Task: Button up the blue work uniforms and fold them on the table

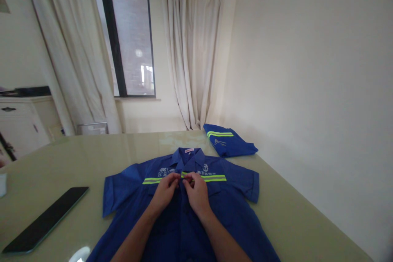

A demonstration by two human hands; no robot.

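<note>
A blue short-sleeved work shirt [233, 208] lies front side up on the table, collar pointing away from me. Yellow-green reflective strips and pale printed lettering cross its chest. My left hand [167, 188] pinches the front placket at chest height, on the strip. Right beside it, my right hand [196, 190] has thumb and fingers closed on the same placket edge. The two sets of fingertips almost meet, and whatever small part of the placket lies between them is hidden.
A folded blue garment [230, 143] with a reflective strip lies at the table's far right, near the wall. On the left rests a dark flat tablet-like slab [46, 221]. The pale green table [123, 151] has its right edge running along the wall. Curtains and a window stand behind.
</note>
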